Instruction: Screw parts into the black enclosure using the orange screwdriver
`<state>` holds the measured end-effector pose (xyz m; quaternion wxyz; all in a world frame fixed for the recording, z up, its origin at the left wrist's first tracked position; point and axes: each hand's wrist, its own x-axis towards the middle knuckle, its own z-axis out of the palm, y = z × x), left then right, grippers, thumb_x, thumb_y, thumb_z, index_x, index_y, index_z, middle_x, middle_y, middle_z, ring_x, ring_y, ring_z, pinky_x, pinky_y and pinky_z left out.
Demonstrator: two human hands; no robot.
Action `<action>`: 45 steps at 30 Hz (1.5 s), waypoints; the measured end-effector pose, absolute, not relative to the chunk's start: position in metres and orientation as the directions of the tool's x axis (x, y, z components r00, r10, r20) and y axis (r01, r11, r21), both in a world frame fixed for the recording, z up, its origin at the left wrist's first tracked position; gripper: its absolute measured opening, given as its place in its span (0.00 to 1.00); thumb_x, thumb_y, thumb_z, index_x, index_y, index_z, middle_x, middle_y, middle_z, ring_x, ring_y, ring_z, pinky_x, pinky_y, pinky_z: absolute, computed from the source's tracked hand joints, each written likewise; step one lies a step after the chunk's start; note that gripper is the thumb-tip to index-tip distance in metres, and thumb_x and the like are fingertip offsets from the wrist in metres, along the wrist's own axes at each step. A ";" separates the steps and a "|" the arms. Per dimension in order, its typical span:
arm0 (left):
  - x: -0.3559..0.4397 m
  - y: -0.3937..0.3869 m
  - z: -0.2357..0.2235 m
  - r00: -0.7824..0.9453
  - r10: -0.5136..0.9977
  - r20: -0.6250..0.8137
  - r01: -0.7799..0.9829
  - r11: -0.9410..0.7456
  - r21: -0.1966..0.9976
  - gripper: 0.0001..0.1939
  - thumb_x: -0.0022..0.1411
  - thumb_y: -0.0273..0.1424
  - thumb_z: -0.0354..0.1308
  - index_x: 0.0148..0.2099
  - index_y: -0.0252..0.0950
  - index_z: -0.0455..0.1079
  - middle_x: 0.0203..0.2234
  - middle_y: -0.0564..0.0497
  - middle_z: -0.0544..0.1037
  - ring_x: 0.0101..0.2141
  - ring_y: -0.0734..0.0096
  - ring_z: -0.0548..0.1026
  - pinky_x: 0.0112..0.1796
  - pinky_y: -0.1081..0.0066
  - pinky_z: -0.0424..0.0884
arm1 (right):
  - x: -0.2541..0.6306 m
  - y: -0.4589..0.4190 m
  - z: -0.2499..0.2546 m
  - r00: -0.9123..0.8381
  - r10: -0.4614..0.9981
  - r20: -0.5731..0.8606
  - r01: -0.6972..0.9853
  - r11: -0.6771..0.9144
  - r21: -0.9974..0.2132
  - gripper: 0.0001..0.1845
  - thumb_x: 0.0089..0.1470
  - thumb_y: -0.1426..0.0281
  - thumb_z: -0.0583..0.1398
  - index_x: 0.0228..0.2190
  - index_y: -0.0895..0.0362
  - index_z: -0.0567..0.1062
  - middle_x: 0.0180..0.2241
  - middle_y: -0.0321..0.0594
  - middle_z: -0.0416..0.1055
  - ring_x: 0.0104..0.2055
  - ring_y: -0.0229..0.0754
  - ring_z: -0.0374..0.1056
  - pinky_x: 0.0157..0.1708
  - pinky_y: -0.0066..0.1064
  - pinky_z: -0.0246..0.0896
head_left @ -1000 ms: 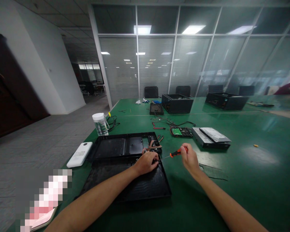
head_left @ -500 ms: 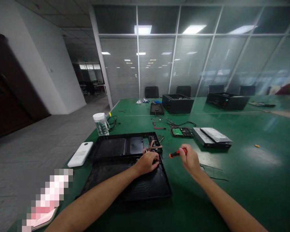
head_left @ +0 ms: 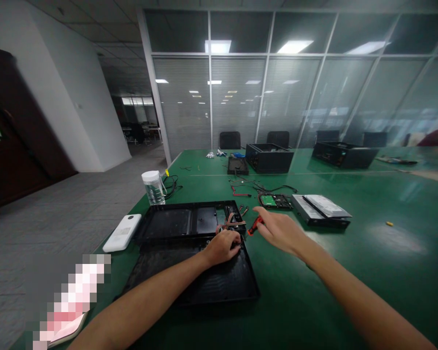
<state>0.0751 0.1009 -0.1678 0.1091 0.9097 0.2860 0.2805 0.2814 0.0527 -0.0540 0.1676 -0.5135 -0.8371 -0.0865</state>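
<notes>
My right hand (head_left: 277, 228) is closed round the red and black handle of a screwdriver (head_left: 255, 225), which slants down to the left. Its tip points at the corner of a black plastic casing (head_left: 211, 277) lying opened out on the table, near my left hand. My left hand (head_left: 224, 247) rests on that same corner with its fingers curled in; whatever lies under the fingertips is hidden. Just behind it, striped ribbon wires (head_left: 230, 223) come out of the casing's rear half (head_left: 171, 221).
On the left stand a clear bottle (head_left: 153, 187) and a white device (head_left: 122, 233). A green circuit board (head_left: 273, 200) and a drive-like box (head_left: 321, 211) lie to the right, with loose cables (head_left: 277, 188) behind. Black computer cases (head_left: 269, 158) sit farther back on the green table (head_left: 387, 272).
My right hand has moved left and slightly up, and the screwdriver now stands steeper, its tip still near the casing's corner. My left hand has stayed in place.
</notes>
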 end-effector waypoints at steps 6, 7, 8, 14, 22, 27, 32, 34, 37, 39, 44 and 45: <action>0.075 0.102 -0.172 0.671 0.577 0.465 0.454 -0.816 0.358 0.07 0.55 0.26 0.55 0.39 0.35 0.63 0.33 0.49 0.72 0.36 0.68 0.69 0.41 0.70 0.64 | 0.261 0.066 -0.024 -0.415 0.888 0.198 0.910 0.400 0.110 0.21 0.58 0.56 0.46 0.30 0.57 0.71 0.24 0.45 0.72 0.29 0.46 0.68 0.27 0.30 0.51; 0.075 0.102 -0.173 0.669 0.579 0.466 0.453 -0.815 0.362 0.08 0.55 0.26 0.55 0.39 0.35 0.63 0.33 0.49 0.72 0.36 0.68 0.69 0.41 0.70 0.64 | 0.258 0.068 -0.023 -0.424 0.883 0.200 0.905 0.411 0.106 0.20 0.58 0.57 0.46 0.32 0.58 0.71 0.26 0.46 0.73 0.29 0.46 0.69 0.26 0.30 0.51; 0.075 0.102 -0.173 0.668 0.580 0.466 0.451 -0.814 0.366 0.08 0.55 0.26 0.55 0.39 0.34 0.63 0.33 0.49 0.72 0.36 0.68 0.69 0.41 0.70 0.64 | 0.256 0.069 -0.022 -0.452 0.869 0.199 0.892 0.445 0.083 0.18 0.58 0.59 0.46 0.36 0.58 0.70 0.27 0.45 0.73 0.29 0.45 0.69 0.26 0.29 0.51; 0.074 0.102 -0.173 0.669 0.585 0.458 0.451 -0.810 0.376 0.09 0.55 0.26 0.55 0.40 0.35 0.63 0.33 0.50 0.73 0.36 0.68 0.70 0.41 0.69 0.64 | 0.246 0.070 -0.019 -0.437 0.875 0.208 0.900 0.429 0.083 0.21 0.58 0.56 0.45 0.32 0.57 0.69 0.26 0.45 0.73 0.29 0.46 0.69 0.27 0.30 0.51; 0.074 0.101 -0.170 0.669 0.594 0.447 0.456 -0.803 0.384 0.08 0.55 0.26 0.55 0.39 0.35 0.63 0.32 0.50 0.72 0.36 0.68 0.70 0.40 0.69 0.64 | 0.249 0.068 -0.020 -0.465 0.860 0.212 0.885 0.456 0.091 0.20 0.58 0.56 0.46 0.36 0.57 0.68 0.27 0.45 0.73 0.29 0.46 0.69 0.27 0.30 0.50; 0.075 0.101 -0.169 0.665 0.601 0.443 0.465 -0.798 0.383 0.08 0.54 0.26 0.55 0.39 0.35 0.63 0.33 0.50 0.72 0.36 0.68 0.70 0.40 0.69 0.64 | 0.253 0.074 -0.027 -0.461 0.842 0.280 0.886 0.455 0.092 0.20 0.57 0.57 0.46 0.27 0.56 0.70 0.22 0.42 0.70 0.25 0.43 0.67 0.26 0.29 0.49; 0.075 0.100 -0.168 0.685 0.567 0.457 0.462 -0.824 0.329 0.07 0.56 0.26 0.52 0.40 0.35 0.63 0.33 0.49 0.72 0.35 0.68 0.69 0.40 0.69 0.64 | 0.289 0.093 -0.067 -0.362 0.834 0.416 0.800 0.507 -0.320 0.17 0.56 0.60 0.49 0.25 0.56 0.68 0.21 0.36 0.67 0.24 0.38 0.64 0.25 0.28 0.52; 0.075 0.099 -0.167 0.699 0.551 0.457 0.462 -0.835 0.299 0.07 0.57 0.26 0.51 0.39 0.35 0.63 0.33 0.49 0.71 0.35 0.67 0.68 0.40 0.69 0.64 | 0.314 0.104 -0.096 -0.248 0.882 0.401 0.623 0.462 -0.631 0.16 0.54 0.59 0.49 0.24 0.56 0.67 0.18 0.33 0.64 0.20 0.36 0.61 0.22 0.27 0.53; 0.075 0.099 -0.166 0.729 0.508 0.459 0.442 -0.861 0.250 0.05 0.59 0.26 0.49 0.39 0.35 0.64 0.33 0.47 0.71 0.36 0.67 0.68 0.40 0.68 0.64 | 0.346 0.118 -0.139 0.100 0.947 0.306 0.164 0.287 -0.944 0.16 0.54 0.57 0.47 0.26 0.55 0.65 0.11 0.25 0.52 0.11 0.33 0.50 0.16 0.27 0.54; 0.075 0.100 -0.166 0.764 0.454 0.459 0.403 -0.891 0.209 0.06 0.60 0.27 0.48 0.39 0.35 0.64 0.33 0.47 0.71 0.37 0.66 0.68 0.41 0.68 0.63 | 0.359 0.124 -0.158 0.296 0.925 0.238 -0.086 0.275 -0.958 0.15 0.53 0.57 0.48 0.25 0.55 0.63 0.12 0.25 0.53 0.10 0.32 0.47 0.17 0.29 0.58; 0.075 0.103 -0.165 0.854 0.330 0.402 0.291 -0.944 0.156 0.06 0.59 0.27 0.49 0.38 0.36 0.66 0.31 0.48 0.72 0.37 0.68 0.69 0.42 0.68 0.62 | 0.355 0.129 -0.168 0.384 0.906 0.179 -0.301 0.306 -0.903 0.14 0.48 0.57 0.57 0.26 0.55 0.64 0.22 0.32 0.67 0.18 0.32 0.60 0.22 0.29 0.65; 0.076 0.103 -0.165 0.857 0.327 0.398 0.288 -0.945 0.157 0.06 0.59 0.27 0.50 0.38 0.36 0.66 0.31 0.48 0.72 0.37 0.68 0.69 0.42 0.68 0.62 | 0.350 0.129 -0.166 0.364 0.912 0.190 -0.296 0.307 -0.905 0.14 0.46 0.57 0.59 0.26 0.55 0.63 0.22 0.32 0.67 0.19 0.33 0.62 0.22 0.29 0.64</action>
